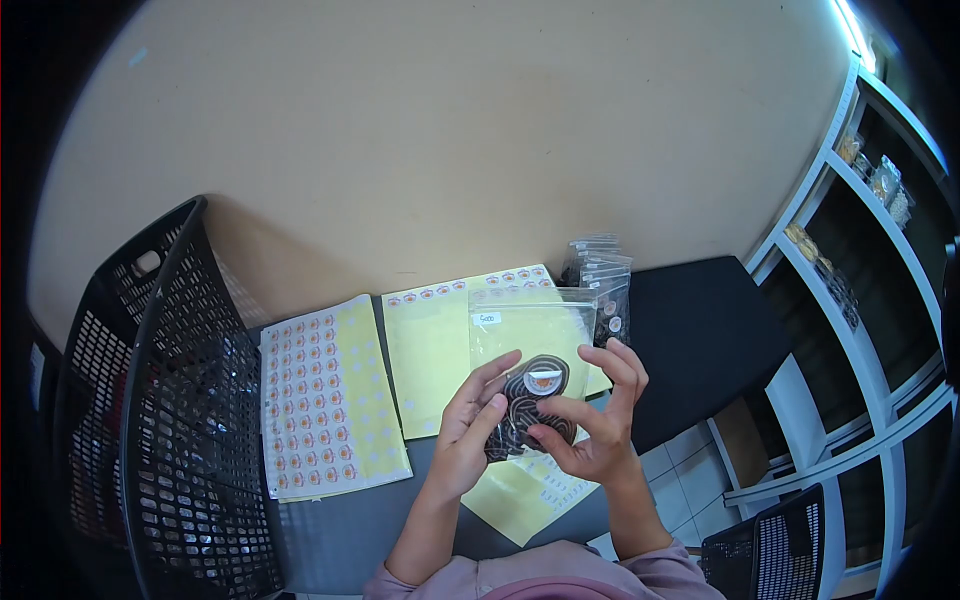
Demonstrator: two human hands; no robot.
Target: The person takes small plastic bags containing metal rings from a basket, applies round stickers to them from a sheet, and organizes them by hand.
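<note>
A clear zip bag (530,325) with a small white label marked 5000 holds dark, pale-striped spiral pieces. My left hand (468,425) is closed on the bag's lower left side, its thumb across the front. A round white sticker (543,382) with an orange print sits on the bag's front, its upper part showing plain white. My right hand (600,415) is at the bag's right side, fingers spread. Its index fingertip is just below the sticker, and its thumb is lower over the striped pieces. Whether those tips press on the plastic is hard to tell.
Sticker sheets (320,400) lie at the left, with a mostly peeled yellow sheet (430,350) behind the bag. Several filled zip bags (605,280) are stacked by the wall. A black crate (190,400) stands left; white shelving (850,300) stands right of the dark table (690,330).
</note>
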